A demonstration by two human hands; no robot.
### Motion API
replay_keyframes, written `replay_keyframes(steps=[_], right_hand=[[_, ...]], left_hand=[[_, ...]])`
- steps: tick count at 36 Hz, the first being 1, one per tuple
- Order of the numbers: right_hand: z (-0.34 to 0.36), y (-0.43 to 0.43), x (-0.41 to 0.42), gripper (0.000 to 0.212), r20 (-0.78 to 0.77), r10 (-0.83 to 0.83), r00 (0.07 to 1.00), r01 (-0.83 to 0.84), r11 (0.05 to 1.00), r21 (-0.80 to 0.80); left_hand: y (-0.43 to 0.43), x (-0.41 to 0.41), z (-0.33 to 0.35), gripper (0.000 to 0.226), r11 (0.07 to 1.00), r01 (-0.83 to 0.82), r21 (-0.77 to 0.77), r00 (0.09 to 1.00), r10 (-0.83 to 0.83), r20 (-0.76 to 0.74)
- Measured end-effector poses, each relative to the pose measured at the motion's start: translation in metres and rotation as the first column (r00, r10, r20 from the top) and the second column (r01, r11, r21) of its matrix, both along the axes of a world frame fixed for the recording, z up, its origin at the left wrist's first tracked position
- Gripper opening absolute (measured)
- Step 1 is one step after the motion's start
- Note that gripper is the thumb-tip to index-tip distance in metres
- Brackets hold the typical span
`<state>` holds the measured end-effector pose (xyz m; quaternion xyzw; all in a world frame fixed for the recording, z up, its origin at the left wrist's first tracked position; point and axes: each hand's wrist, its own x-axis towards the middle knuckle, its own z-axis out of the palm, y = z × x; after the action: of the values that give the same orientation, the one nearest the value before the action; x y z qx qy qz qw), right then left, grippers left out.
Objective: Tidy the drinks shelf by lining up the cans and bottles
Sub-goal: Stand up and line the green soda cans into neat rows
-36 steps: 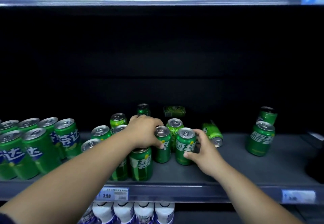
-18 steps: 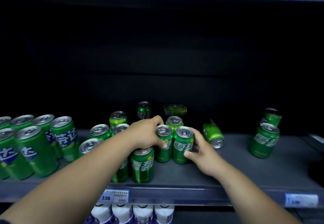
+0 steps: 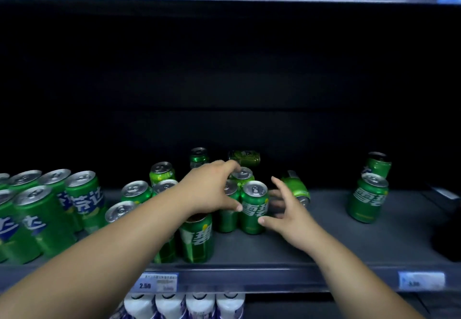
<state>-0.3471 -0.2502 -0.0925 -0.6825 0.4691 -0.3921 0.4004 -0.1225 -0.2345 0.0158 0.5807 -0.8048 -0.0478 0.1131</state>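
Front can stands upright, lid up; right hand touches it.

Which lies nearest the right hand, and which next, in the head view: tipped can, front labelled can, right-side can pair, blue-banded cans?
1. Labelled can: at the right hand's thumb, on its left.
2. Tipped can: just behind its fingers.
3. Can pair: far to the right.
4. Blue-banded cans: far left.

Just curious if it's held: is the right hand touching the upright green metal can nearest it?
Touching. In the head view the thumb of the right hand rests on the green metal can; other fingers spread clear.
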Motion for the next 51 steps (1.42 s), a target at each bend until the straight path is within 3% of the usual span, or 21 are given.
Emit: replay_keyframes(steps=[6, 13, 20, 24, 28, 31, 34, 41, 46, 51], right_hand=[[0.010, 0.011, -0.056, 0.073, 0.072, -0.156, 0.985, 0.164, 0.976, -0.141], [0.017, 0.024, -0.141, 0.062, 0.175, -0.363, 0.915, 0.392, 0.903, -0.178], [0.004, 0.026, -0.210, 0.058, 0.183, -0.436, 0.881, 0.461, 0.877, -0.132], [-0.010, 0.023, -0.235, 0.059, 0.072, -0.471, 0.879, 0.476, 0.871, -0.121], [-0.024, 0.023, -0.246, 0.061, -0.009, -0.478, 0.879, 0.474, 0.874, -0.105], [-0.028, 0.021, -0.248, 0.065, 0.003, -0.452, 0.892, 0.450, 0.888, -0.090], [-0.024, 0.017, -0.246, 0.069, 0.005, -0.404, 0.915, 0.403, 0.911, -0.086], [-0.010, 0.003, -0.235, 0.090, -0.011, -0.193, 0.981, 0.193, 0.980, -0.047], [-0.007, 0.004, -0.209, 0.083, -0.012, -0.031, 0.999, 0.031, 0.999, 0.021], [-0.003, 0.011, -0.166, 0.077, 0.071, 0.041, 0.997, -0.042, 0.999, 0.013]], left_hand=[[-0.001, -0.070, 0.002, 0.076, 0.975, 0.157, -0.155, 0.981, -0.172, -0.087], [-0.019, -0.169, -0.035, 0.070, 0.967, 0.234, -0.099, 0.938, -0.251, -0.239], [-0.053, -0.256, -0.070, 0.084, 0.981, 0.184, 0.053, 0.869, -0.137, -0.475], [-0.078, -0.288, -0.083, 0.099, 0.987, 0.109, 0.115, 0.824, -0.025, -0.566], [-0.093, -0.304, -0.097, 0.107, 0.971, 0.152, 0.182, 0.735, 0.012, -0.677], [-0.094, -0.307, -0.104, 0.074, 0.966, 0.195, 0.168, 0.681, -0.010, -0.733], [-0.086, -0.303, -0.101, 0.064, 0.966, 0.201, 0.163, 0.659, -0.011, -0.752], [-0.053, -0.266, -0.101, 0.071, 0.931, 0.301, 0.209, 0.621, -0.025, -0.783], [-0.013, -0.228, -0.093, 0.107, 0.924, 0.248, 0.292, 0.654, 0.063, -0.754], [0.039, -0.171, -0.065, 0.079, 0.994, 0.049, 0.094, 0.645, 0.040, -0.763]])
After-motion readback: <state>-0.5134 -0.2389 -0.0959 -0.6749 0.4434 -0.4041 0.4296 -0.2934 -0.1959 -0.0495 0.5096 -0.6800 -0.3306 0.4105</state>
